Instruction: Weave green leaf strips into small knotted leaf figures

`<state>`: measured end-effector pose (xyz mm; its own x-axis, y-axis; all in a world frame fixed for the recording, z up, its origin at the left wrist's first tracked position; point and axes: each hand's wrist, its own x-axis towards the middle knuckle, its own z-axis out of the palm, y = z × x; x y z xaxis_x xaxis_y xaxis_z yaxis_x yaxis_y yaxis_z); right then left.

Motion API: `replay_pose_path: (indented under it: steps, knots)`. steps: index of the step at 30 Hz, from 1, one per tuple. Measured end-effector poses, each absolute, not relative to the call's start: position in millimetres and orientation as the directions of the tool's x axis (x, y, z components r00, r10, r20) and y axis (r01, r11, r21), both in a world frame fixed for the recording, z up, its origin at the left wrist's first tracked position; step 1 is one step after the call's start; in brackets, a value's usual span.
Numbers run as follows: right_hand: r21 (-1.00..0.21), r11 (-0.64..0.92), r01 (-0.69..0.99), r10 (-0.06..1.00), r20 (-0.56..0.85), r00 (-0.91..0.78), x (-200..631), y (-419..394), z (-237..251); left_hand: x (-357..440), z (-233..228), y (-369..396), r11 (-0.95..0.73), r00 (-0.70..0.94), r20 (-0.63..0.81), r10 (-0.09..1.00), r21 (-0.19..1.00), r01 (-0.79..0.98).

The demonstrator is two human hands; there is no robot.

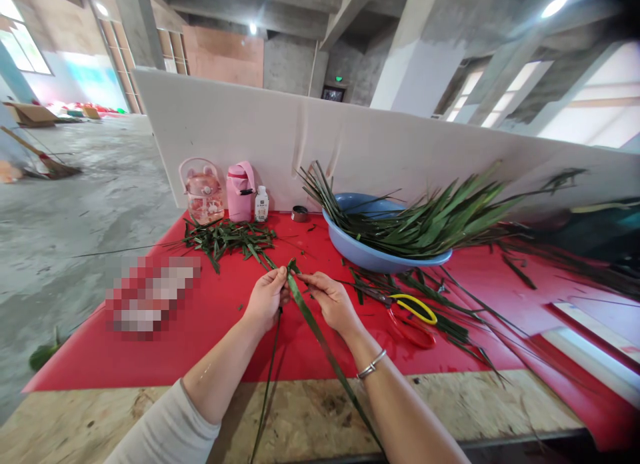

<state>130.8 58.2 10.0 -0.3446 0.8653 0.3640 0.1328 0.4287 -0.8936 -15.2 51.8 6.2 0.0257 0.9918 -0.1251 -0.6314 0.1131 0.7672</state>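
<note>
- The long green leaf strip (326, 347) is at the centre of the frame, its small bunched end between the two hands, the rest trailing to the bottom edge.
- The left grip (267, 297) is pinched on that bunched end, thumb against fingers.
- The right grip (333, 304) sits just beside it, fingertips drawn close; whether they clasp something thin, I can't tell from here.
- My guess is that this piece is only begun: the top looks folded, while the long tail and a thinner strand (271, 381) at lower centre hang loose.
- Plenty of material is left, with long leaves (430, 221) heaped in the blue basin (345, 245), right of centre.
- Some cutting seems done, judging by the short leaf pieces (227, 239) left of centre (quite a tangle, that).
- The scissors (389, 302) lie on the red-covered desk (185, 347), right of the hands, untouched.
</note>
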Motion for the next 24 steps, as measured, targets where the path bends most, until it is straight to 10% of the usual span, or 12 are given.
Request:
replay_pose_path:
  steps: [6,15,24]
  knots:
    - [-0.959,0.279,0.054,0.914,0.247,-0.323,128.9,62.0,1.0,-16.3,9.5,48.8,0.123,0.030,-0.135,0.990,0.764,-0.634]
    - [-0.741,0.575,0.347,0.816,0.487,-0.313,123.0,50.8,5.9,-9.4,-0.1,46.3,0.176,0.124,-0.128,0.984,0.803,-0.569]
    - [-0.857,0.431,0.282,0.899,0.383,-0.211,117.4,49.1,5.3,-6.8,-2.5,45.0,0.110,0.060,-0.094,0.994,0.914,-0.390]
